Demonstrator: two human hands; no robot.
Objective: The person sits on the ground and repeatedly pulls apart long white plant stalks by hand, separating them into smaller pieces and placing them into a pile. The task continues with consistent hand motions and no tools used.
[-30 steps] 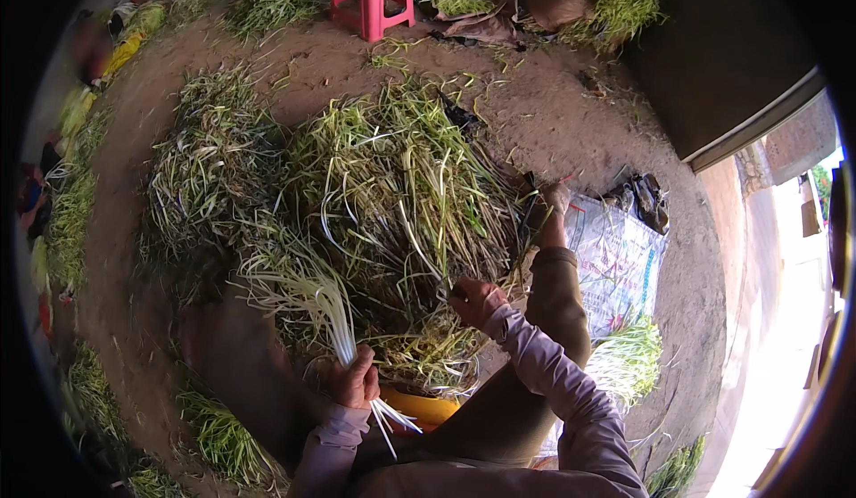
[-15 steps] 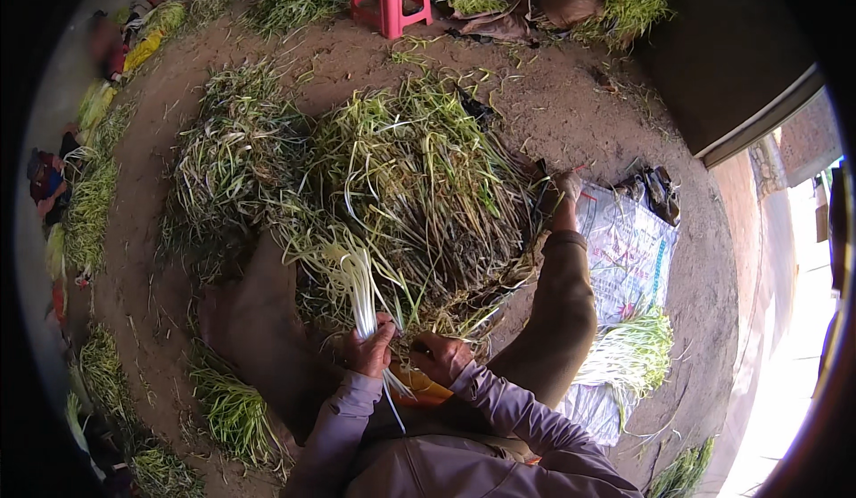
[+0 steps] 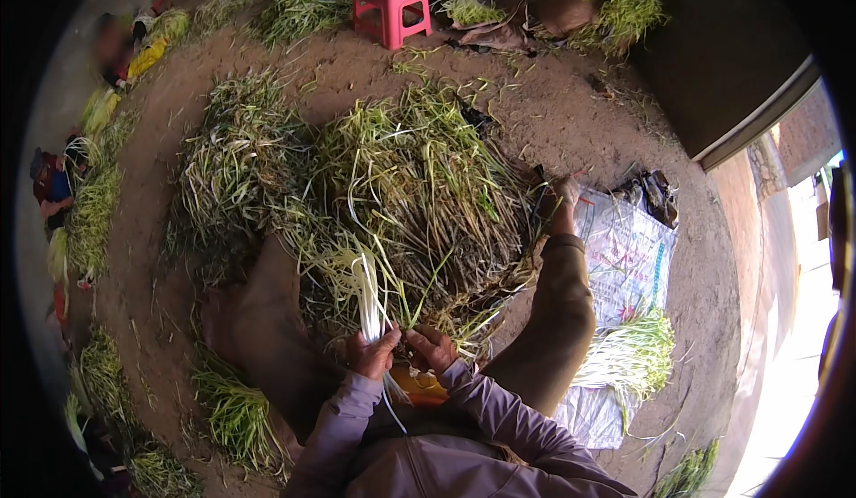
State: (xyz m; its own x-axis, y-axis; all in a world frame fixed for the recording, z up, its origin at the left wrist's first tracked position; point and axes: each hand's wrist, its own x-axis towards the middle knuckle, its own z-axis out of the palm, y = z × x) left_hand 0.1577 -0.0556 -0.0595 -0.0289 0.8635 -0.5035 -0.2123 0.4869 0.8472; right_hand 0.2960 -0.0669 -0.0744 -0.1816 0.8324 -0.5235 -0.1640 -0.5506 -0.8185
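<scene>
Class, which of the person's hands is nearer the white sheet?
Right: the right hand is left of the white sheet; the left hand is farther left.

Earth floor (image 3: 544,79), strewn with scraps (image 3: 410,65).
Large heap (image 3: 428,186) at centre, smaller heap (image 3: 236,164) adjoining its left; sack (image 3: 624,253) toward right edge; pink stool (image 3: 390,12) near far edge; greens (image 3: 94,222) along left edge.

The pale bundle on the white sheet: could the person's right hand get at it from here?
Probably yes, by reaching over: the bent right leg lies between the right hand and the pale bundle, but nothing seems to cover the bundle.
</scene>
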